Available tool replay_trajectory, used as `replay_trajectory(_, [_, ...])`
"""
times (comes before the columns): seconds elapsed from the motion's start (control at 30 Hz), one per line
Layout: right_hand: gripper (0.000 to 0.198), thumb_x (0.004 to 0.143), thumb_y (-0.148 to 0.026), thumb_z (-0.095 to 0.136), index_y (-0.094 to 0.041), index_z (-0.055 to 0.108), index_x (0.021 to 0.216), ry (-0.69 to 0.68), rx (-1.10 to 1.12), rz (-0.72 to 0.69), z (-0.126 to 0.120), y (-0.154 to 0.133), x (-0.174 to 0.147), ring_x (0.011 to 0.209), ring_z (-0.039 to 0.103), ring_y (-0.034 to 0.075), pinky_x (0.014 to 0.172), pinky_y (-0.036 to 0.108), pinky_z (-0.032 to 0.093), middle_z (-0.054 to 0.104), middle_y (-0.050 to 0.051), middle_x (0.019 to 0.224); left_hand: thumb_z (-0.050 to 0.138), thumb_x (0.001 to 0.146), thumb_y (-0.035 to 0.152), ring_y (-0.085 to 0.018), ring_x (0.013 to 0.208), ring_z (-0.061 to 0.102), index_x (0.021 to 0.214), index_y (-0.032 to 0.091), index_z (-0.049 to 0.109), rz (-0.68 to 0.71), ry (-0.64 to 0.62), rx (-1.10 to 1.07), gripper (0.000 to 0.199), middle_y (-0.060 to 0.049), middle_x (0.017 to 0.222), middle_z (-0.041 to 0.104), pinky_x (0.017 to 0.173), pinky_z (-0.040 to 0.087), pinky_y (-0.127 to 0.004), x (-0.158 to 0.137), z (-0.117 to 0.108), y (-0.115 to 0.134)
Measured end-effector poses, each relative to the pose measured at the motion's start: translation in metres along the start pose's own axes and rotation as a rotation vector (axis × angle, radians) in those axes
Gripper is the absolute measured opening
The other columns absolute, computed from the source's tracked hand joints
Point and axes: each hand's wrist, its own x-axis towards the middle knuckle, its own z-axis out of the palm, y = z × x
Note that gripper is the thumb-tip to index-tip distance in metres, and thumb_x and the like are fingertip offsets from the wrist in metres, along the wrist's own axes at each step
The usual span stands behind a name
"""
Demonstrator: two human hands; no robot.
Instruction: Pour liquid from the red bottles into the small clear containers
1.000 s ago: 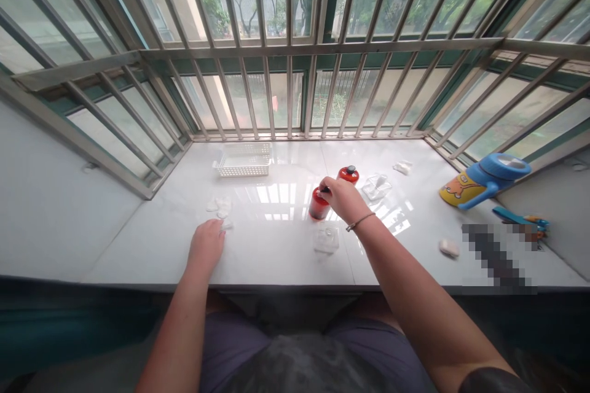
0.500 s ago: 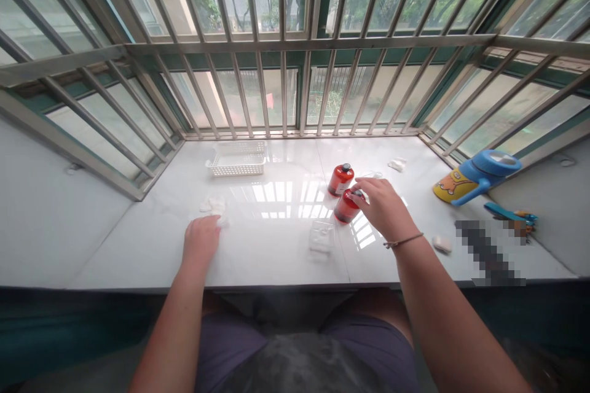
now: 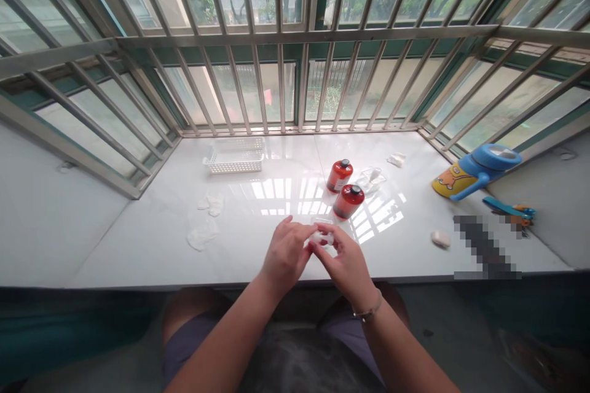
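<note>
Close to the counter's front edge, my left hand (image 3: 284, 252) and my right hand (image 3: 345, 258) meet with fingertips pinched around a small translucent white piece (image 3: 326, 237). Its exact kind is too small to make out, and the fingers cover part of it. Just behind them shows the rim of a clear plastic box (image 3: 321, 221), mostly hidden by my hands. Two red bottles with black caps stand upright beyond my right hand: a nearer bottle (image 3: 349, 202) and a farther bottle (image 3: 340, 176). Neither hand touches them.
A white perforated basket (image 3: 235, 167) sits at the back left. Crumpled white scraps (image 3: 212, 204) and a thin translucent sheet (image 3: 201, 233) lie on the left. On the right are a clear item (image 3: 372, 180), a pale lump (image 3: 440, 239), a blue-yellow cup (image 3: 474, 175) and a teal strap (image 3: 504, 210).
My left hand has come right from the white scraps to the middle. My right hand has left the nearer red bottle's cap and moved down-left; both now hold the small white piece.
</note>
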Motion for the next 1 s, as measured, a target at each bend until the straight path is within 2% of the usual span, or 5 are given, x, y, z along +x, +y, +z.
replay_trajectory(0.1, [0.031,0.1,-0.049,0.071,-0.026,0.074,0.12,0.111,-0.041,0.044,-0.016,0.004,-0.001,0.102,0.077,0.028,0.091,0.043,0.064,0.08,0.009,0.118,0.064,0.106,0.026,-0.027,0.128,0.071,0.152,0.031,0.049,-0.035,-0.031,-0.041,0.049,-0.009,0.134,0.075,0.126,0.047,-0.061,0.002,0.012,0.003])
replay_trajectory(0.2, [0.029,0.099,-0.049,0.072,-0.027,0.075,0.117,0.226,-0.208,-0.005,-0.039,0.003,0.002,0.099,0.076,0.028,0.09,0.042,0.062,0.08,0.009,0.114,0.082,0.095,0.038,-0.034,0.148,0.057,0.162,0.03,0.038,-0.118,-0.08,-0.103,0.082,-0.015,0.157,0.06,0.127,0.045,-0.062,0.003,0.022,-0.009])
replay_trajectory(0.37, [0.022,0.098,-0.044,0.07,-0.026,0.074,0.11,0.185,-0.417,-0.083,-0.063,0.0,0.012,0.093,0.077,0.027,0.086,0.039,0.061,0.08,0.007,0.106,0.101,0.073,0.035,-0.039,0.152,0.051,0.161,0.029,0.042,-0.297,-0.279,-0.207,0.107,-0.016,0.162,0.054,0.127,0.044,-0.063,0.003,0.046,-0.04])
replay_trajectory(0.77, [0.022,0.095,-0.026,0.066,-0.024,0.072,0.116,-0.107,-0.447,-0.097,-0.027,0.027,0.022,0.098,0.075,0.027,0.089,0.043,0.062,0.078,0.008,0.11,0.092,0.084,0.031,-0.034,0.134,0.064,0.145,0.027,0.057,-0.332,-0.324,-0.309,0.07,-0.012,0.143,0.067,0.117,0.052,-0.057,-0.016,0.066,-0.034])
replay_trajectory(1.0, [0.03,0.099,-0.036,0.067,-0.028,0.067,0.128,-0.037,-0.349,-0.06,-0.009,0.042,-0.009,0.089,0.073,0.026,0.083,0.044,0.063,0.077,0.007,0.105,0.086,0.09,0.036,-0.035,0.136,0.064,0.151,0.029,0.054,-0.374,-0.25,-0.285,0.07,-0.014,0.145,0.066,0.119,0.051,-0.061,-0.04,0.056,-0.021])
